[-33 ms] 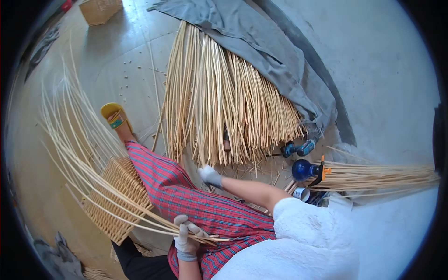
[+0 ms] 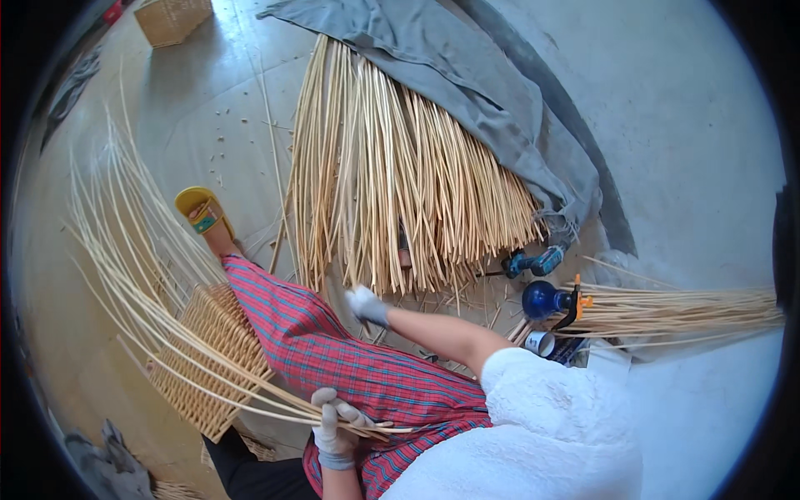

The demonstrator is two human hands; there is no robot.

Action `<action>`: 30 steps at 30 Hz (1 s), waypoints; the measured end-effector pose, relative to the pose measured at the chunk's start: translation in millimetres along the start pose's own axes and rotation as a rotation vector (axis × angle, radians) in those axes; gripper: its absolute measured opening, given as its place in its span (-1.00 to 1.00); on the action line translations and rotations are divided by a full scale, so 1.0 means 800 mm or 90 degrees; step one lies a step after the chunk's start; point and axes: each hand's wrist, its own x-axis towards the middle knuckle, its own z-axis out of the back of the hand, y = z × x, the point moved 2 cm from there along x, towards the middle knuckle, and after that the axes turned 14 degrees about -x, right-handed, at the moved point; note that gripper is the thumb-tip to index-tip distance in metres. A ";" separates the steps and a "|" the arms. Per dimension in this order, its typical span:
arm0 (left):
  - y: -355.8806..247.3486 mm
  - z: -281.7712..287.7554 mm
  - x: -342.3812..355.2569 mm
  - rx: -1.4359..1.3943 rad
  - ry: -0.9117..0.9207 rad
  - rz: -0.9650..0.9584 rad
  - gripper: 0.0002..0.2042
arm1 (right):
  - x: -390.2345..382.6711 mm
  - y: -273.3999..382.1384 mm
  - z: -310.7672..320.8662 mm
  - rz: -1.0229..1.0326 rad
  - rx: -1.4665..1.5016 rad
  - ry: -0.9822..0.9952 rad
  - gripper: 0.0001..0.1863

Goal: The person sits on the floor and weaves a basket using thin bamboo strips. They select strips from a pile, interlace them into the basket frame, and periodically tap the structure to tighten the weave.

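My left hand (image 2: 335, 427), in a pale glove, is closed round the ends of several wicker rods (image 2: 218, 360), one finger raised. They sweep up to the left in long arcs, passing over a woven wicker basket (image 2: 229, 321) that lies tilted beside my leg. My right hand (image 2: 367, 307), also gloved, is closed at the near edge of a large pile of wicker rods (image 2: 408, 183). A pale, blurred rod runs from the pile into its fingers; the grip itself is partly smeared.
Grey cloth (image 2: 417, 50) covers the pile's far end. Right of the pile lie a blue power drill (image 2: 535, 263), a blue spray bottle (image 2: 542, 300), a white cup (image 2: 539, 342) and a second rod bundle (image 2: 683, 310). Another wicker basket (image 2: 172, 21) stands far left.
My right hand has shifted slightly left and up along the pile's edge. The left hand keeps its hold on the rods, and the basket has tipped a little in view.
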 end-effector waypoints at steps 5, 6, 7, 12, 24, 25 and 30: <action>0.000 0.004 0.005 -0.031 0.050 0.055 -0.70 | 0.146 -0.061 0.102 -0.165 0.155 0.120 -0.53; -0.001 -0.003 0.007 -0.016 0.053 0.051 -0.70 | 0.147 -0.059 0.121 -0.320 0.169 0.122 -0.40; -0.001 -0.007 0.009 0.001 0.056 0.045 -0.69 | 0.147 -0.055 0.142 -0.473 0.182 0.122 -0.26; 0.000 -0.016 0.016 -0.011 0.054 0.065 -0.69 | 0.080 -0.115 0.215 -0.324 0.126 0.084 -0.33; 0.004 -0.035 0.041 -0.016 0.062 0.118 -0.69 | 0.036 -0.352 0.217 -0.310 -0.232 0.036 -0.39; 0.006 -0.037 0.041 -0.042 0.060 0.118 -0.70 | 0.050 -0.358 0.230 -0.310 -0.314 0.096 -0.44; 0.024 -0.058 0.054 -0.136 0.066 0.154 -0.66 | 0.084 -0.351 0.269 -0.127 -0.396 0.324 -0.60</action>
